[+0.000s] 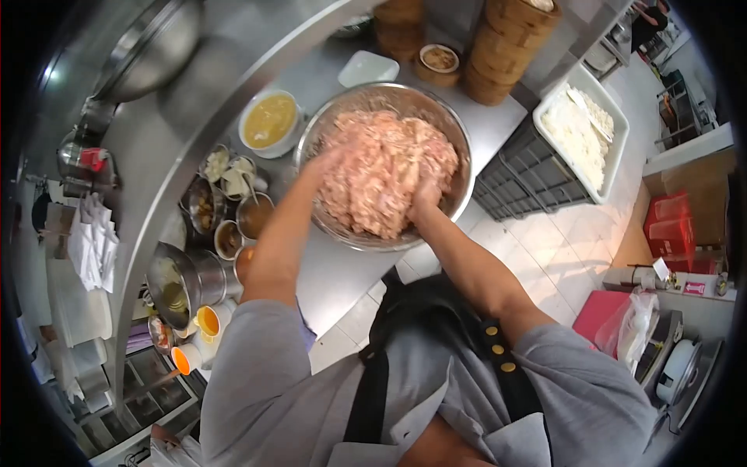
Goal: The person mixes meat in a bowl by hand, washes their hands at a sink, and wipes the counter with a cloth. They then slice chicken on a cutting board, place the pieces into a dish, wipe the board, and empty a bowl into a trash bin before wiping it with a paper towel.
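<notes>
Pink, coarse minced meat (373,159) sits heaped in a wide, round stainless-steel bowl (350,235) on the grey metal tabletop (331,268). Prob. the hand-mixing step, w/ paler streaks suggesting it isn't fully blended. Next move likely calls for folding the mass over & pressing down (w/o pushing any past the rim). Right bare hand (426,196): arm stretched fwd, wrist low, fingers sunk in the meat's near-right side, so can't tell if its grip is spread or closed. Left bare hand (333,159): motion-blurred at the meat's left side, forearm angled inward over the bowl's rim; grip unclear too.
</notes>
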Tool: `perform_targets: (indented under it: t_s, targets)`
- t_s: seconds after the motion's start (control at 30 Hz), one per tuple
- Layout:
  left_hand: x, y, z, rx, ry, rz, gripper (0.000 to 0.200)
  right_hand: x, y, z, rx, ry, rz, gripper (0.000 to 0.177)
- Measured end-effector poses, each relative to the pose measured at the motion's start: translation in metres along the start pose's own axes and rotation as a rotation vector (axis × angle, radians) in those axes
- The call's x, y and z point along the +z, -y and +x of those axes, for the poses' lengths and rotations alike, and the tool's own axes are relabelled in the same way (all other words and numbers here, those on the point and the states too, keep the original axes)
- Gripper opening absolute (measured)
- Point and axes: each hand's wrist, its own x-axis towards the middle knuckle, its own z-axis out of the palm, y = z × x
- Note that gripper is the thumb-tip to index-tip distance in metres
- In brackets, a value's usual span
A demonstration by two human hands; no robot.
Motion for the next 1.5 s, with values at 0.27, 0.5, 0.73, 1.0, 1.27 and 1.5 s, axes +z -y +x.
perform_targets:
  t_s: [0.27, 0.5, 0.73, 1.0, 1.27, 1.5]
  targets:
    - [0.016, -0.043, -0.03, -0.055, 0.378, -0.445, 0.048, 0.028, 0.026, -0.044, 0.009, 0.216, -0.103, 0.057]
    - [0.04, -0.116, -0.088, 0.301, 0.306, -0.499, 0.037, 0.042, 0.11, -0.102, -0.037, 0.439, -0.527, 0.044]
    - [0.032, -0.112, -0.114, 0.614, 0.301, -0.689, 0.035, 0.078, 0.172, -0.086, -0.388, 0.828, -0.607, 0.023]
    - [0.141, -0.026, -0.092, -0.264, -1.06, 0.119, 0.051, 0.08, 0.057, 0.122, -1.676, 1.898, -2.014, 0.069]
    - [0.208, -0.007, -0.071, -0.359, -1.401, -1.062, 0.045, 0.128, 0.078, 0.131, -0.516, 1.597, -1.582, 0.063]
    - [0.213, -0.036, -0.041, 0.219, -1.156, -1.48, 0.036, 0.105, 0.104, 0.118, 0.533, 1.408, -1.373, 0.054]
